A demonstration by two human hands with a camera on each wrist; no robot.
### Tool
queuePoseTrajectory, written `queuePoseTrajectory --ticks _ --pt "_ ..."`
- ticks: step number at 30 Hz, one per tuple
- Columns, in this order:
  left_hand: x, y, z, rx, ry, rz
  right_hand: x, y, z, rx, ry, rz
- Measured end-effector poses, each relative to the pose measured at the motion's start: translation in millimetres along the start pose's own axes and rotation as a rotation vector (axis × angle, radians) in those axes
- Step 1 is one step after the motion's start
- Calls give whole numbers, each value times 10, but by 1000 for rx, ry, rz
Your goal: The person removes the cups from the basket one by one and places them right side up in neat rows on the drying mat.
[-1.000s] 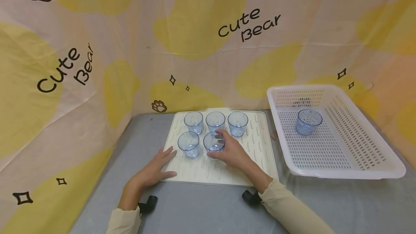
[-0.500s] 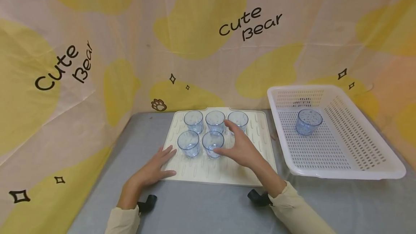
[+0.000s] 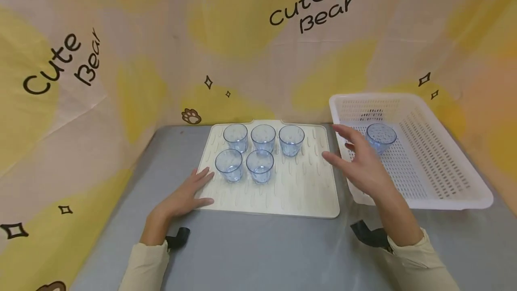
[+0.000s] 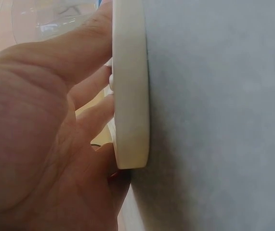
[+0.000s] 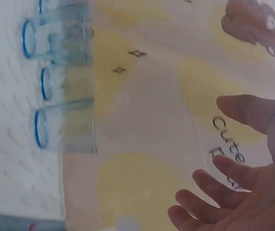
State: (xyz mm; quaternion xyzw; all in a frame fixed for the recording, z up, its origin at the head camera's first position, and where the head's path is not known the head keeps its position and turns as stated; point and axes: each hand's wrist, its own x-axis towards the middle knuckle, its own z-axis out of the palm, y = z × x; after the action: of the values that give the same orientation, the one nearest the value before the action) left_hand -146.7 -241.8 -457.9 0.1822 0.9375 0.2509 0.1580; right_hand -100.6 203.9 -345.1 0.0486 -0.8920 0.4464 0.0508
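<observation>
Several clear blue drinking glasses stand on a cream ridged mat [image 3: 299, 192] in the head view. Three form the back row, with the right one [image 3: 291, 142] at its end. Two are in front, a left glass [image 3: 229, 166] and a right glass [image 3: 260, 167]. My left hand [image 3: 186, 194] rests on the mat's left front corner, fingers spread; the left wrist view shows them along the mat's thick edge [image 4: 131, 96]. Off the mat's right side, my right hand [image 3: 363, 165] is held up, thumb and fingers apart around nothing. It overlaps the basket's left wall.
A white perforated basket [image 3: 456, 203] stands right of the mat. Inside it is one more blue glass [image 3: 381, 138], its top speckled, partly behind my right hand. A patterned cloth [image 3: 242, 35] hangs behind and at the left. Grey cloth [image 3: 258, 250] covers the table.
My right hand has let go of the front right glass and moved right, from the mat to the basket's left side. My left hand stays on the mat. The head view has tilted down slightly.
</observation>
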Motion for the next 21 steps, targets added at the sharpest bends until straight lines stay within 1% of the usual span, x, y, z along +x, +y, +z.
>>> queuePoseTrajectory --ticks 2,3,6,11,14,17,21 --pt "26 15 -95 7 25 9 9 35 -95 4 35 6" --pt "34 16 -126 14 27 8 4 59 -137 5 48 14" --pt "41 24 -176 24 7 7 -19 135 -273 -11 60 40" --pt "42 29 -161 16 11 14 -6 236 -535 -42 55 73" --pt "42 19 -143 12 13 13 49 299 -645 -44 31 132" --pt "39 8 -121 9 8 9 122 397 -684 -34 18 194" --pt "35 -2 -73 4 -2 10 205 583 -668 -31 67 261"
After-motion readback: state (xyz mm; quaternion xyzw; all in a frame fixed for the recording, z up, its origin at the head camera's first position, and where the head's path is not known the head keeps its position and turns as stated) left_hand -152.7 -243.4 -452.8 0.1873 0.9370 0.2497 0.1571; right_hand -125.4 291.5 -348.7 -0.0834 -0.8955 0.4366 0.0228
